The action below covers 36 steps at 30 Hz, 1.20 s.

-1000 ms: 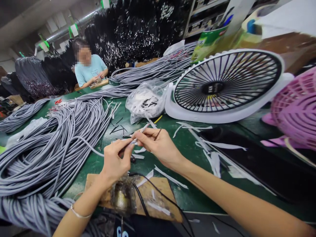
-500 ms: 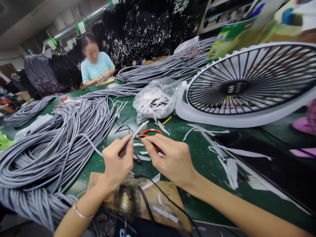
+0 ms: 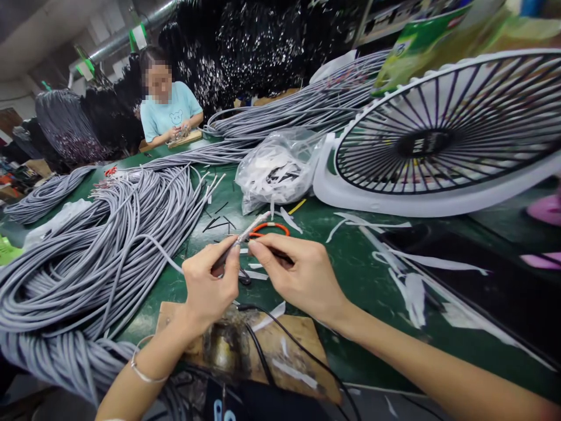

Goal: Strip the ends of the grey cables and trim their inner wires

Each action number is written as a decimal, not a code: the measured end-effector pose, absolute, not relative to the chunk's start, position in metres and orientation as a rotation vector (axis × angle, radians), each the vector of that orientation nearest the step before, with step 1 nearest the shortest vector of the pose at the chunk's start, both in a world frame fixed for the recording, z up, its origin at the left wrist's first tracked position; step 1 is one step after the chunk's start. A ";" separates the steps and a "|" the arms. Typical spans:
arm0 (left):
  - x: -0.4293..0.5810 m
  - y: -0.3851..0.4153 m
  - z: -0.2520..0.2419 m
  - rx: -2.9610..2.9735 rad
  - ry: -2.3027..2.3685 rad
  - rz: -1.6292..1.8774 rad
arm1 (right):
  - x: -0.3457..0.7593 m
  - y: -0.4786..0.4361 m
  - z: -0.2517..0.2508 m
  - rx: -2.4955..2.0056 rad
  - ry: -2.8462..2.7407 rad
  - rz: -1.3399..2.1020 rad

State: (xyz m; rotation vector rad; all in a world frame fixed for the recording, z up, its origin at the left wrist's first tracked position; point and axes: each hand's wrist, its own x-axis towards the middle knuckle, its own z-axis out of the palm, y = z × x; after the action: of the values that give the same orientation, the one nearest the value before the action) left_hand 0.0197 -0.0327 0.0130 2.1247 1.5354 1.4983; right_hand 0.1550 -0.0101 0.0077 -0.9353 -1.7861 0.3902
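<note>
My left hand [image 3: 213, 279] is closed, thumb and forefinger pinching a grey cable near its end. The cable's pale, stripped end [image 3: 259, 223] sticks up to the right past the fingertips. My right hand [image 3: 302, 275] is closed too, its thumb and forefinger pressed together right beside the stripped part. Whatever those fingers hold is too small or hidden to make out. Just behind the fingertips, an orange loop [image 3: 284, 225] shows above the green table, partly covered by the cable end and my right hand.
A large heap of grey cables [image 3: 114, 251] lies left. A plastic bag of white scraps [image 3: 276, 175] and a white-framed fan [image 3: 421, 146] stand ahead. Below my hands is a wooden board [image 3: 307, 336] with black cords. A co-worker [image 3: 170, 111] sits across the table.
The view has tipped slightly. My right fingertips now sit lower against the orange loop, and the dark bit seen between the fingertips earlier is less visible. The left hand keeps its pinch.
</note>
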 end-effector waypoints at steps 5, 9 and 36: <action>0.020 -0.031 0.012 2.045 1.488 1.478 | 0.153 -0.012 0.002 -0.887 -1.758 0.208; 0.017 -0.028 0.014 1.822 1.399 1.466 | 0.154 -0.011 0.000 -0.772 -1.743 -0.187; 0.014 -0.034 0.019 2.229 1.399 1.633 | 0.156 -0.014 0.009 -0.832 -1.764 0.121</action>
State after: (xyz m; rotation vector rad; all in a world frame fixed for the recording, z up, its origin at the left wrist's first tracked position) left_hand 0.0138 -0.0344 0.0189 2.2288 1.3991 1.6330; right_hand 0.1555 -0.0143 0.0095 -0.8319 -1.7638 0.1212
